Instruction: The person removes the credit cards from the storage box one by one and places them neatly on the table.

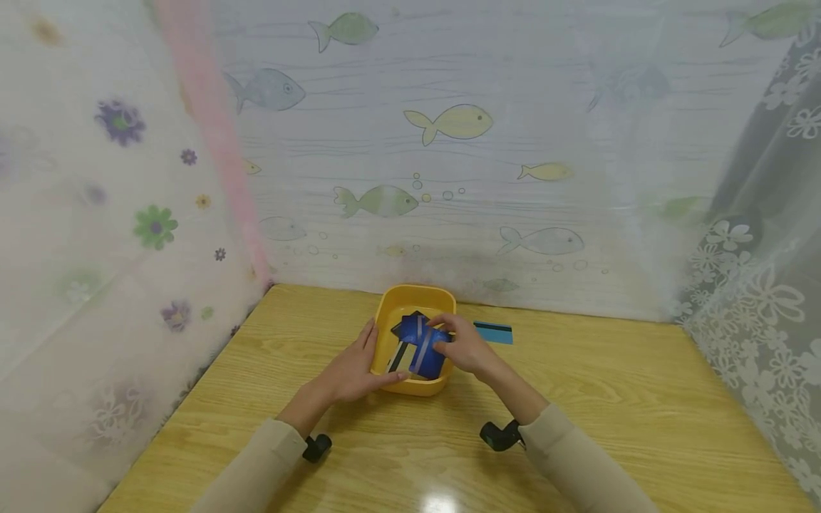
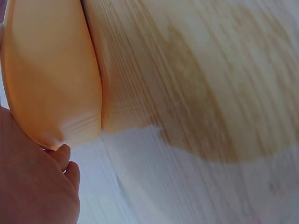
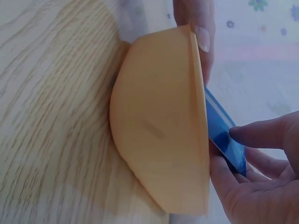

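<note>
A yellow plastic basin [image 1: 420, 387] stands on the wooden table and holds several cards. My left hand [image 1: 349, 374] grips its near left corner, fingers along the outer wall and thumb over the near rim. With thumb and fingers my right hand [image 1: 467, 348] pinches a blue card [image 3: 223, 133] with a pale stripe, tilted at the right rim. Beneath and beside it in the basin lie a cream card with a black stripe [image 1: 402, 355] and other dark blue cards, partly covered. The left wrist view shows mostly the basin's outer wall [image 2: 53, 70] and some fingers.
Just right of the basin a light blue card with a black stripe [image 1: 495, 333] lies on the table [image 1: 616, 406]. A fish-patterned curtain [image 1: 449, 235] hangs along the table's back edge, with flowered sheets at the left [image 1: 128, 299] and right [image 1: 763, 320].
</note>
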`<state>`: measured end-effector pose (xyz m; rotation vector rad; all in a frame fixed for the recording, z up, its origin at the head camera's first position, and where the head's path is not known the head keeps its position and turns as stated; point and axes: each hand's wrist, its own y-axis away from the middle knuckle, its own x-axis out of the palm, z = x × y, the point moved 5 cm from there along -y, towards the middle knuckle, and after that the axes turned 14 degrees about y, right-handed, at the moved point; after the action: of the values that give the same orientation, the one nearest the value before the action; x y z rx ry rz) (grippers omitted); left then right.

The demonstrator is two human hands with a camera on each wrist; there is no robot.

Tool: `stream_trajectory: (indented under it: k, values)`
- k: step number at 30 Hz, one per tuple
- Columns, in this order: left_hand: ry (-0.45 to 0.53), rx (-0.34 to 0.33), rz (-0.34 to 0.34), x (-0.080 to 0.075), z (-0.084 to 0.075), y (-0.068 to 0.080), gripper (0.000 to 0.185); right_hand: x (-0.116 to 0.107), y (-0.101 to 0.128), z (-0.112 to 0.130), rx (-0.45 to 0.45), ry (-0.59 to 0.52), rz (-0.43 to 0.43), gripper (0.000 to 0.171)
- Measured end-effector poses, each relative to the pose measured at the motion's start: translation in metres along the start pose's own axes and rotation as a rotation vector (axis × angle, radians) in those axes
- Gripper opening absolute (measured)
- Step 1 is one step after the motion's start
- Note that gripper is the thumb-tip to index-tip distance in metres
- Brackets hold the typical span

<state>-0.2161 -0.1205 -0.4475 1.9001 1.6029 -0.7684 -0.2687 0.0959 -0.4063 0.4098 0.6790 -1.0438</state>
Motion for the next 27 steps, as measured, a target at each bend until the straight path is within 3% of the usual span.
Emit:
stream_trajectory:
  k: [15, 27]
  values:
    - [-0.020, 0.010, 0.001, 0.001, 0.001, 0.000, 0.126, -0.010, 0.011, -0.008, 0.011, -0.014, -0.023, 0.038]
    - [-0.027, 0.020, 0.005, 0.000, 0.001, 0.001, 0.126, -0.019, 0.017, -0.017, -0.031, -0.089, 0.003, 0.040]
